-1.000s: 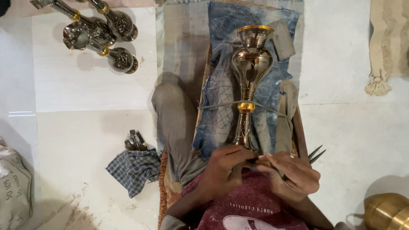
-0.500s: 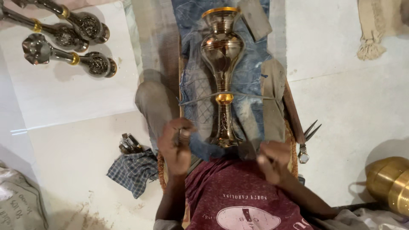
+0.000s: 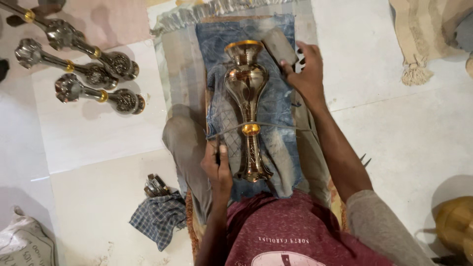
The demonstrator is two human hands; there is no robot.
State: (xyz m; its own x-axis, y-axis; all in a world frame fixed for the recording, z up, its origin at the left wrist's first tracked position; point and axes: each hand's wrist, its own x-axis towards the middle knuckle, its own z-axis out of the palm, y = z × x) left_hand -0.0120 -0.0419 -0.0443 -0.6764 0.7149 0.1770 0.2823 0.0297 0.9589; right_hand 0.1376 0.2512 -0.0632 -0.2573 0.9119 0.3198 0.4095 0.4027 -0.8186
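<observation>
A tall brass vase (image 3: 246,106) lies lengthwise on a blue cloth (image 3: 281,106) spread over the person's lap, its flared mouth at 12 o'clock and its foot toward the body. A thin cord (image 3: 276,125) crosses its narrow neck. The left hand (image 3: 218,167), at 7 o'clock of the vase, grips a slim dark tool (image 3: 217,148) upright just beside the stem. The right hand (image 3: 308,74), at 2 o'clock, closes on a grey block (image 3: 279,45) near the mouth. Three finished metal stands (image 3: 84,64) lie on the floor at 10 o'clock; a checked cloth (image 3: 158,217) sits at 8 o'clock.
</observation>
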